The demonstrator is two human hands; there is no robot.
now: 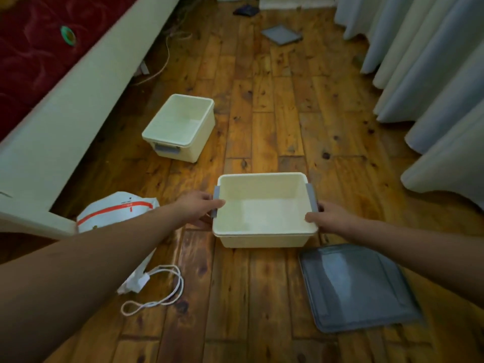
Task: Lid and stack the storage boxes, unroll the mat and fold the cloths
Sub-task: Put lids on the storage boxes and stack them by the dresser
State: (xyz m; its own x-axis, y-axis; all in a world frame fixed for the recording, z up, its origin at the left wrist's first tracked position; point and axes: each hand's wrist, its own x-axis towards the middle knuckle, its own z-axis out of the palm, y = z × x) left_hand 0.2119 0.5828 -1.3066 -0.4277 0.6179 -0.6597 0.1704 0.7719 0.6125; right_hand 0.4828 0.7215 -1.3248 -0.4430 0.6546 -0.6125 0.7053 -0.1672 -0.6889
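Your left hand (199,206) and right hand (330,214) grip the open cream box (264,205), fingers curled over opposite rims. A grey lid (358,286) lies just below your right fingers.

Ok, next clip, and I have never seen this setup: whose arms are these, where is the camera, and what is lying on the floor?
There is no machine here. A person wears one wide-angle camera on the head, looking forward and down, so the arms are their own. The left hand and right hand grip the two sides of an open cream storage box at its grey handles. On the wooden floor lie a second open box, a grey lid near the right arm, another grey lid far off, and a white drawstring bag on the left.
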